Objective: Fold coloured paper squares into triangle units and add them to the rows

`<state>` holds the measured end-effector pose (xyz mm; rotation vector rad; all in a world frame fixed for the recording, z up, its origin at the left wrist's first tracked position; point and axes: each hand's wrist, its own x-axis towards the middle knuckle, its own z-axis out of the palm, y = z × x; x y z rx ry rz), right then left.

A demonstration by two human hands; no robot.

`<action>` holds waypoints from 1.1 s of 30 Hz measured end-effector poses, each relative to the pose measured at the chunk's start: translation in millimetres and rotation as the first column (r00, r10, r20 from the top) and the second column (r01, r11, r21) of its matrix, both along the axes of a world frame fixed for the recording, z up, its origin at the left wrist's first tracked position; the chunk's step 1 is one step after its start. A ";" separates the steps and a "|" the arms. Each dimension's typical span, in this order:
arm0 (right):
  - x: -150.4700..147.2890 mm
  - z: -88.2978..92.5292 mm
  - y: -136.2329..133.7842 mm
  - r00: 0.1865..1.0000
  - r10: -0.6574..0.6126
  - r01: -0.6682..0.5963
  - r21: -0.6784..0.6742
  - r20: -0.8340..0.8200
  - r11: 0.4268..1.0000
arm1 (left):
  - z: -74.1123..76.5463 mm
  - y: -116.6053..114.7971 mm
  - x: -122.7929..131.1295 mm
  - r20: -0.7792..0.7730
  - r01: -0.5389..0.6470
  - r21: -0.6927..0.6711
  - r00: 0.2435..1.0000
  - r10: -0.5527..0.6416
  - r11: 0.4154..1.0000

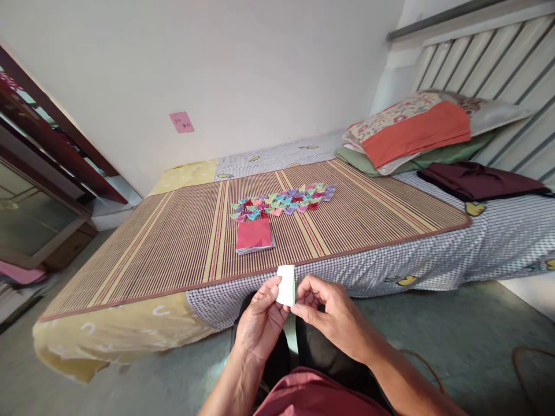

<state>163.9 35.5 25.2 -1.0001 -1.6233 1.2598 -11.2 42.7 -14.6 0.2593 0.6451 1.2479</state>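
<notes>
My left hand [262, 318] pinches a small white paper piece with a green edge [285, 286] above my dark-trousered legs [314, 341], while my right hand [329, 303] meets its lower right corner, though I can't quite tell how firmly it grips. If my hands pulled unevenly, I judge the paper could crease crookedly; a loosened left pinch could drop it.

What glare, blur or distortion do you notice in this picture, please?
Head view throughout: wide-angle distortion seems to tilt the slatted headboard; the held paper looks almost washed out; writing on the pink note is too soft to read.
</notes>
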 end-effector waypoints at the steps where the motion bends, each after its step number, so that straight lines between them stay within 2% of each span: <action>1: 0.2 0.0 -0.2 1.000 0.005 -0.005 -0.006 -0.002 1.000 | 0.2 0.0 0.1 0.007 0.003 -0.003 1.000 -0.003 1.000; 9: 0.2 -1.0 0.9 1.000 -0.004 0.004 0.000 -0.029 1.000 | -1.2 -0.2 0.6 0.020 0.046 -0.029 0.999 -0.046 0.999; 20: 1.6 1.9 -1.6 0.999 -0.014 0.013 0.024 0.037 1.000 | -0.2 -0.9 4.0 0.024 0.022 -0.030 0.999 -0.022 0.999; 27: 1.0 4.6 -0.6 1.000 0.013 -0.013 0.059 0.004 0.998 | 2.0 -1.6 5.0 0.038 0.021 -0.040 0.999 -0.020 0.999; 33: -3.0 -9.4 -1.7 0.995 -0.099 0.098 0.172 -0.007 0.980 | 4.7 -0.6 5.6 0.027 0.001 -0.065 1.000 0.001 0.998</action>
